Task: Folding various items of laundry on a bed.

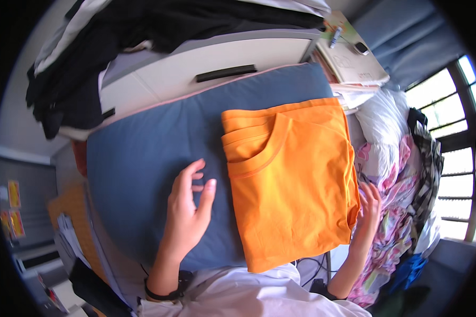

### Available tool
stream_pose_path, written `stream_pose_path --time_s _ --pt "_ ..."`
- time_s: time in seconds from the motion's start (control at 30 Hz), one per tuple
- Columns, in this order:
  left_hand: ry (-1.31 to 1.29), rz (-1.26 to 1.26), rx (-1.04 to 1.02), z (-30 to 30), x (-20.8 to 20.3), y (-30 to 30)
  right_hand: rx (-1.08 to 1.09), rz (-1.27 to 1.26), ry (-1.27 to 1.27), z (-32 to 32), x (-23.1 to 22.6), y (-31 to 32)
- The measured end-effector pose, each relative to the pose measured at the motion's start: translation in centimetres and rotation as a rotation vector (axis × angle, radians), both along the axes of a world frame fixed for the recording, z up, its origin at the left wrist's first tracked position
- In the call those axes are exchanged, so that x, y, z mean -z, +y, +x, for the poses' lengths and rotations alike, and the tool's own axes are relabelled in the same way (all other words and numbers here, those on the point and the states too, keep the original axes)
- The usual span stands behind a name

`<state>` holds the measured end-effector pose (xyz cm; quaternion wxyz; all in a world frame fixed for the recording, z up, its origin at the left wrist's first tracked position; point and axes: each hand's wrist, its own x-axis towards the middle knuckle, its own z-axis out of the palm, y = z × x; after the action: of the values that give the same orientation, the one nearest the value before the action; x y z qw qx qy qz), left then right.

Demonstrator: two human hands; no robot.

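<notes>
A folded orange shirt [296, 185] lies on a padded blue cushion [137, 174], its curved neckline toward the far left corner. Over the cushion, left of the shirt, my left hand [188, 203] is open, with thumb and fingers apart and nothing in it. At the shirt's right edge is my right hand [369, 206], its fingers slightly bent and apart. It is close against the orange fabric; whether it touches is hard to see, and its thumb is partly hidden. Both wrists carry dark bands.
Behind the cushion stands a white drawer unit with a black handle [226, 73], dark clothes [143, 26] draped over its top. Books [354, 63] with a pen and a small dark device sit at the far right. Crumpled pink patterned fabric [391, 227] lies to the right, below a window.
</notes>
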<state>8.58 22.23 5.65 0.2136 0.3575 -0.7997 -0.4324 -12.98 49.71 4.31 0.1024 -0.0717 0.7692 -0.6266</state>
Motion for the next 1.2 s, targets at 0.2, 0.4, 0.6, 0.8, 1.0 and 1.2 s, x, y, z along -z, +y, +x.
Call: stream_pose_path --time_s 0.2,0.4,0.6,0.8,1.0,1.2 --pt "0.03 0.046 -0.121 -0.5 -0.4 -2.7 -0.152 0.039 -0.235 -0.8 0.3 -1.2" --pt "-0.335 -0.132 -0.725 18.5 3.7 -19.8 -0.293 -0.133 -0.174 -1.7 -0.4 -0.9" --pt "-0.163 0.395 -0.572 22.3 8.5 -15.1 -0.355 -0.013 -0.246 -2.9 0.7 -1.3" --pt "0.121 0.703 -0.688 23.7 11.3 -14.7 -0.329 -0.104 -0.414 -2.9 1.0 -1.4" --pt "0.323 0.963 -0.642 27.1 14.4 -15.3 -0.311 -0.017 -0.422 -3.4 1.6 -2.1" --pt "0.287 0.751 -0.793 25.1 12.5 -14.6 -0.357 0.274 -0.449 -3.3 -0.8 -2.5"
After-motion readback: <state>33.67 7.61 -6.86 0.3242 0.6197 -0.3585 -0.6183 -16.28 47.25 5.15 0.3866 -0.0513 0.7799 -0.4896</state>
